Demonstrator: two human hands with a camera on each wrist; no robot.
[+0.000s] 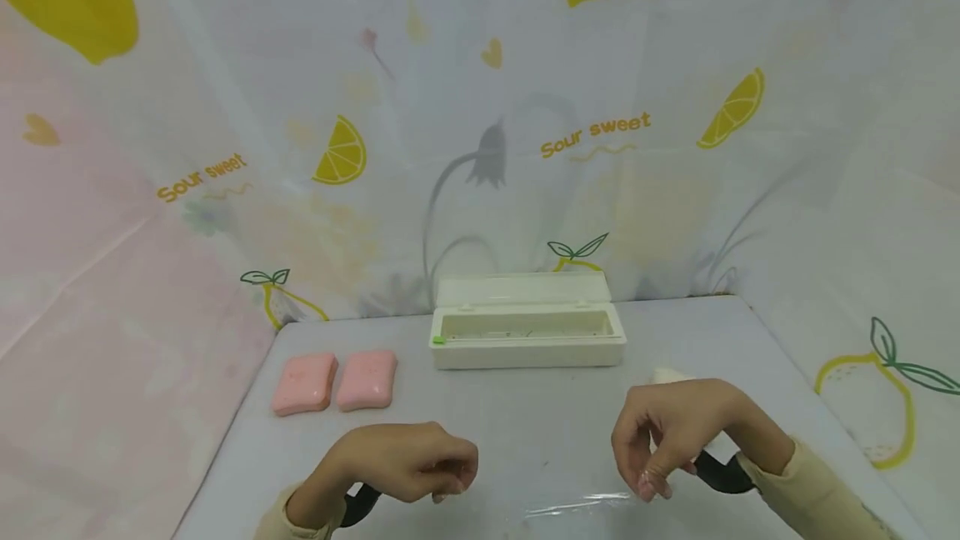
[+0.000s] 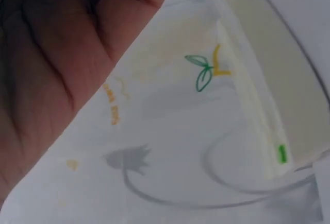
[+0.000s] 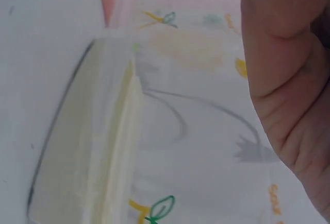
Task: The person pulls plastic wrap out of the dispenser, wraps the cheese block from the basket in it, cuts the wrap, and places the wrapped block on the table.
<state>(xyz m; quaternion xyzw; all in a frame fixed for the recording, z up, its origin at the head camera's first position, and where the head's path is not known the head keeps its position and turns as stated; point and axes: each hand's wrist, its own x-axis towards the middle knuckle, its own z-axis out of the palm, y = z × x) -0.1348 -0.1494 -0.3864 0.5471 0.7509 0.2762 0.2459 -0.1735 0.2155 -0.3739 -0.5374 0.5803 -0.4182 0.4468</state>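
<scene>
A clear, shiny film shows as glints low in the head view, between the two hands; most of its outline is too faint to follow. My left hand is on the left, fingers curled and fingertips pinching the film's left side. On the right, the thumb and fingers of my right hand pinch its other side. Behind both hands stands a white box with its lid raised and a green piece at its left end. The wrist views show the left palm and right palm, but no fingertips.
Two pink square objects lie side by side at the table's left. A white thing is partly hidden behind my right hand. Printed cloth hangs behind the white table and along its sides.
</scene>
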